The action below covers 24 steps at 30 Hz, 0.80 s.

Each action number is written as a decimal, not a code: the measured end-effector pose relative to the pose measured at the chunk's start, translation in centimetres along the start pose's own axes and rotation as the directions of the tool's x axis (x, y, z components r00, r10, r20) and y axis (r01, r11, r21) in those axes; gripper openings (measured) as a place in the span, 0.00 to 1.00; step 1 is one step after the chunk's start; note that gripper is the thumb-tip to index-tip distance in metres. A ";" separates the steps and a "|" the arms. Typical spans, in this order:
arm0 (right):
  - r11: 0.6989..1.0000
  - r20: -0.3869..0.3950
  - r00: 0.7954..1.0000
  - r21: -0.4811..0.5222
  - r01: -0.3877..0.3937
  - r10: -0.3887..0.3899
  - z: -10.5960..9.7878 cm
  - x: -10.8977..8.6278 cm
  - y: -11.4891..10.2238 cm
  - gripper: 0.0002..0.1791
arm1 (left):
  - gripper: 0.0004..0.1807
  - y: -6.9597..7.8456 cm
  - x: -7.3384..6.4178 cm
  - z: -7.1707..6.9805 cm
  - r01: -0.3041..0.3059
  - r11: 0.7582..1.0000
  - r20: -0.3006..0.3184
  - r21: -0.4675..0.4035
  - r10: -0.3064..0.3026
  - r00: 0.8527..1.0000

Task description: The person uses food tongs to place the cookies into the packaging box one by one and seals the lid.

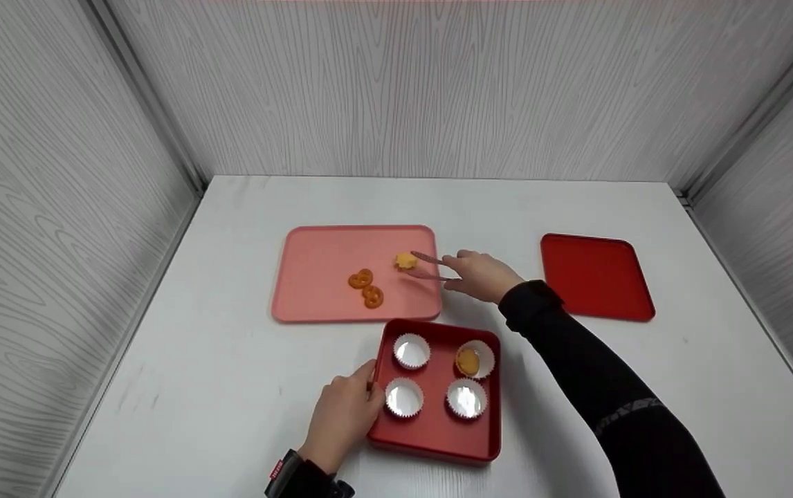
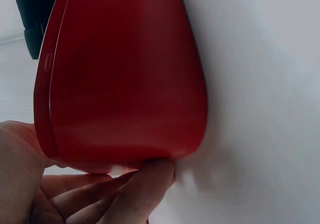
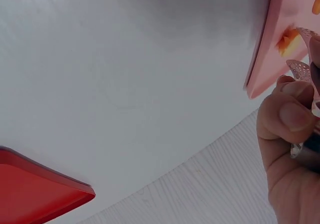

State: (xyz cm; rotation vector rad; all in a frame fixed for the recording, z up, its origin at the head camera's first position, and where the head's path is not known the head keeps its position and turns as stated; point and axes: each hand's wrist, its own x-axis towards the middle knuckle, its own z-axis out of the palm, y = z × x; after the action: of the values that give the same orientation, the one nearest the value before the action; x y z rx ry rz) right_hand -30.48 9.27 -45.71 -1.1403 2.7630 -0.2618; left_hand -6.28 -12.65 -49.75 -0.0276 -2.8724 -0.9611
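My left hand (image 1: 342,413) grips the left side of a deep red square box (image 1: 438,434). In the left wrist view its fingers (image 2: 150,184) lie against the corner of the box wall (image 2: 125,83). White fluted paper cups (image 1: 404,398) stand inside the box, and the back-right one holds a round yellow-brown cookie (image 1: 468,362). My right hand (image 1: 485,277) holds pinkish tongs (image 1: 430,259) with perforated tips (image 3: 300,69). The spread tips stand at either side of a yellow scalloped cookie (image 1: 405,261) on the pink tray (image 1: 320,252).
Two pretzel-shaped pieces (image 1: 360,279) lie on the pink tray, left of the scalloped cookie. A flat red tray (image 1: 597,277) is at the right, beyond the right forearm. Pale wood-grain panels (image 1: 396,90) wall the white table (image 1: 216,290) at the back and sides.
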 end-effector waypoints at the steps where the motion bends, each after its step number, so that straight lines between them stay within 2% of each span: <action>1: 1.000 0.001 1.000 -0.016 0.006 -0.006 0.1 0.1 -0.1 0.26 | 0.18 0.0 0.0 0.0 0.002 1.000 0.002 -0.001 -0.002 1.000; 9: 0.990 -0.015 1.000 -0.140 0.006 -0.008 0.7 0.8 -0.7 0.29 | 0.20 0.1 0.0 0.0 0.003 1.000 0.000 0.005 -0.003 1.000; 16: 0.967 -0.095 0.994 -0.252 0.027 -0.052 1.3 1.0 -1.2 0.23 | 0.21 0.0 0.1 0.1 0.019 1.000 0.004 0.003 -0.019 1.000; 24: 0.959 -0.149 0.988 -0.282 0.000 -0.044 1.3 0.8 -1.0 0.16 | 0.21 0.1 -0.1 0.0 0.020 1.000 0.006 -0.002 -0.020 1.000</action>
State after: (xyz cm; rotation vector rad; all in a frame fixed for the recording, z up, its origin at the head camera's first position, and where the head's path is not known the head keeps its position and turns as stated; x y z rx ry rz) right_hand -30.10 7.90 -46.86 -1.2632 2.9979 0.0481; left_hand -6.22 -12.59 -49.73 -0.0022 -2.8826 -0.9687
